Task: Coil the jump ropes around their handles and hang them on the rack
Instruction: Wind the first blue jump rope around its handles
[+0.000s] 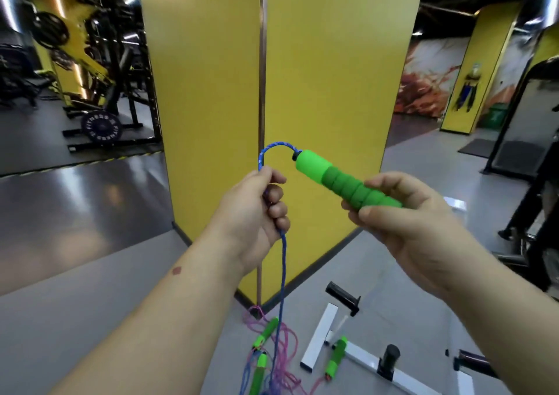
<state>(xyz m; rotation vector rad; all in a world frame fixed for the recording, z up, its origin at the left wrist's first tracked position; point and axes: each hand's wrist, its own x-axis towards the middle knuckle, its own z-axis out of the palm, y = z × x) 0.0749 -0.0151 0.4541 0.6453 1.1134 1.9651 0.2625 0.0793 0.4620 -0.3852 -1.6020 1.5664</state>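
Yellow pillar [302, 92] fills the middle of the view, far behind both hands, and grey floor [90, 213] spreads round it. Near right on the floor lies a white frame [320, 337] with black pegs, which may be the rack; I cannot tell.

Blue rope [282, 261] runs from the floor up through the left hand [257, 210], arcs over and enters the handle [341, 181], which the right hand [402, 225] holds by its near end. The left fingers [278, 195] are clenched round the rope; the right ones grip the handle's butt, thumb underneath.

Judging by looks, the rope is light, limp and braided, so it should bend easily but also slacken unless kept taut. The foam handle seems soft, ribbed and non-slip; holding its end leaves the shaft free for winding.

Near left on the floor a pink rope [282, 352] tangles with the blue one among three more green handles [266, 331]. That snarl could drag or catch as the blue rope is pulled up.
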